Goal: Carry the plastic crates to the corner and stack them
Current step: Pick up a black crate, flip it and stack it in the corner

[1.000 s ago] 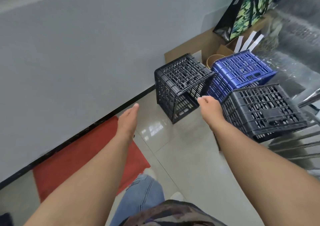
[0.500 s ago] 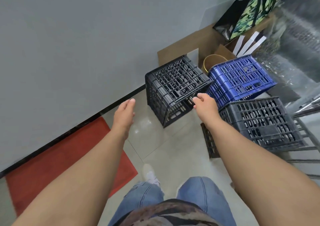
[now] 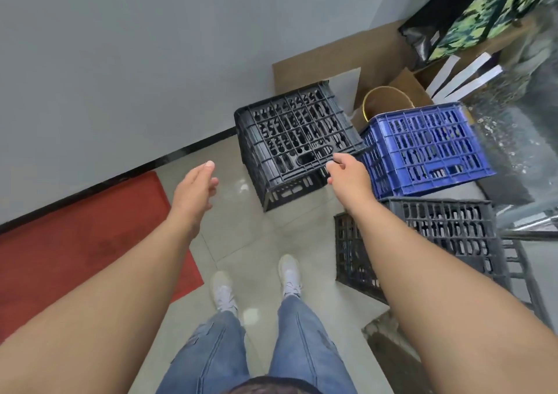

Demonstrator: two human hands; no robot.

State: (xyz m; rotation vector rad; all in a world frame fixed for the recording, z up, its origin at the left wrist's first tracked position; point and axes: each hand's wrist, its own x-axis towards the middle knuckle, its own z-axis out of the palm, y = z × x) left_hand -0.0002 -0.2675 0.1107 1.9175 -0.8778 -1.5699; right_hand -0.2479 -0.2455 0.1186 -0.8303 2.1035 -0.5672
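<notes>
A black plastic crate [image 3: 290, 140] stands upside down on the tiled floor by the wall. To its right sits a blue crate [image 3: 428, 146], also bottom up, and a dark grey crate [image 3: 447, 230] stands nearer, at the right. My right hand [image 3: 347, 173] is at the black crate's near right corner, beside its handle slot. Its bent fingertips touch the rim, and no grip shows. My left hand [image 3: 196, 185] hovers open left of the black crate, apart from it, palm facing the crate.
A red mat [image 3: 75, 242] lies on the floor at the left along the grey wall. Cardboard [image 3: 317, 64], a round gold-rimmed tub [image 3: 386, 100] and a green patterned bag [image 3: 483, 13] fill the corner behind the crates. A metal rack [image 3: 525, 242] stands at the right. My feet [image 3: 256, 285] are just short of the crates.
I have stepped closer and the view now looks further down, so my feet show. Both hands have advanced; the right one has reached the black crate's rim.
</notes>
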